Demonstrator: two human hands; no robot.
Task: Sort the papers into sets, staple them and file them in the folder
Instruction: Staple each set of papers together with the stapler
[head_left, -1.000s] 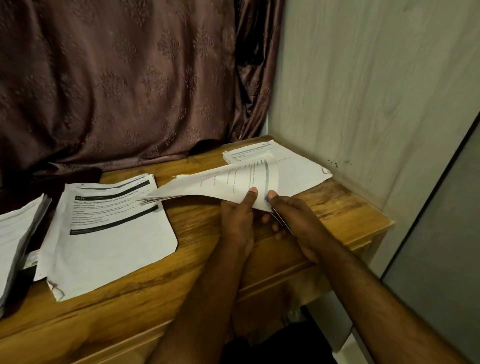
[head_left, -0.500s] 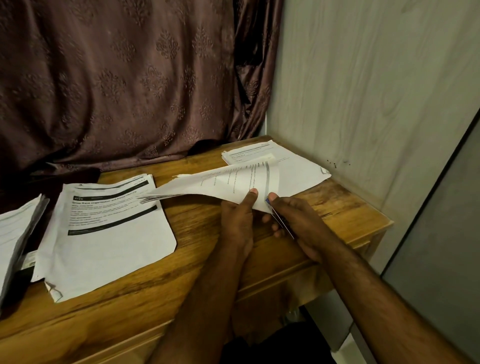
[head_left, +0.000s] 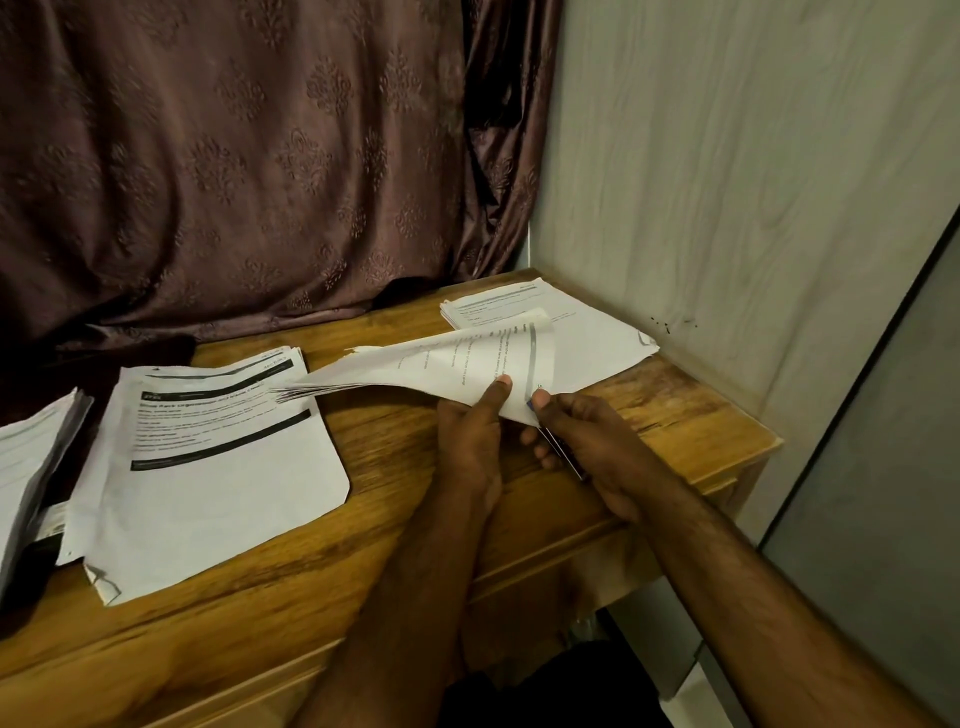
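A set of printed papers (head_left: 447, 364) is held up over the wooden table (head_left: 415, 535), its sheets fanned toward the left. My left hand (head_left: 470, 436) pinches its near corner, thumb on top. My right hand (head_left: 587, 441) grips a dark stapler (head_left: 561, 452) whose blue-tipped nose sits at that same corner of the set. A pile of papers (head_left: 208, 462) with black bars lies flat at the left. Another pile (head_left: 582, 327) lies in the far right corner, partly hidden by the held set.
A further stack of papers (head_left: 31, 467) hangs at the far left edge. A brown patterned curtain (head_left: 249, 156) hangs behind the table, a pale wall (head_left: 727, 182) closes the right side, and a grey panel (head_left: 883, 493) stands at the right.
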